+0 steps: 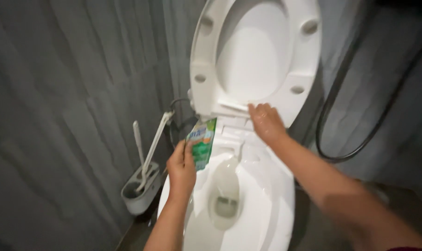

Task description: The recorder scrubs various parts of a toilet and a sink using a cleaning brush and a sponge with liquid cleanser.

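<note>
Sachet: one green and white sachet (201, 144) with printed foil, held over the left rear of the bowl, just below the raised seat's lower edge.
Sachet axis: long axis runs nearly upright, tilted a little so the top leans right; the upper end points at the seat hinge, the lower end at the bowl rim.
Left hand: left hand (181, 168) is closed around the sachet's lower left part, fingers wrapped on its edge, forearm coming up from the bottom of the view.
Right hand: right hand (265, 122) lies fingers-forward against the lower edge of the raised seat, fingers close together and fairly flat; it presses or steadies rather than wrapping anything, and I cannot tell whether the fingertips hook under the edge.
Toilet: one white toilet bowl (266, 204), water at the bottom, its rim bare and wet-looking.
Seat: one white toilet seat (206, 69) tipped up, with four round bumpers showing on its underside, and the lid behind it.
Brush set: one grey holder (139, 197) on the floor left of the bowl, carrying two white handles, one long and leaning right, one shorter.
Hose: one black hose (334, 104) looping down the grey wall on the right.
Hands counted: two, both the person's own.
</note>
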